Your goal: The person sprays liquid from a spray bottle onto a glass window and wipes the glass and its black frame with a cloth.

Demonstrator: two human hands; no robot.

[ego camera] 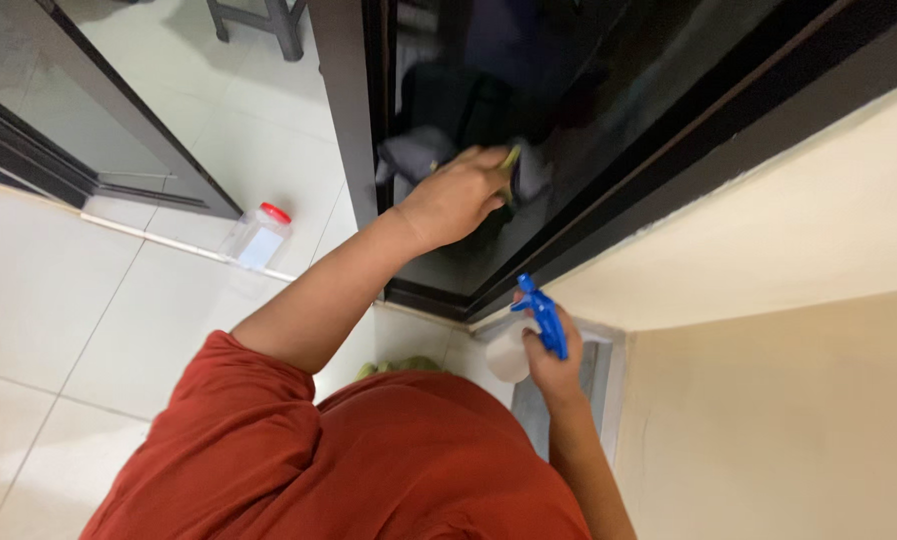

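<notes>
We wear a loose, rust-red short-sleeved shirt of plain soft cloth [369, 460], without print or pattern. Its left sleeve ends in a folded hem just above the elbow, and creases run across the shoulder beside that hem. Below the hem our left arm is bare down to the left hand [454, 195]. On the far side of the shirt from that sleeve, our right forearm is bare too, as is the right hand [554, 370]. We see no watch, ring or bracelet.

Soft indoor light, faint reflections on the dark glass door [529, 110], slight blur and wide-angle bending at edges.
</notes>
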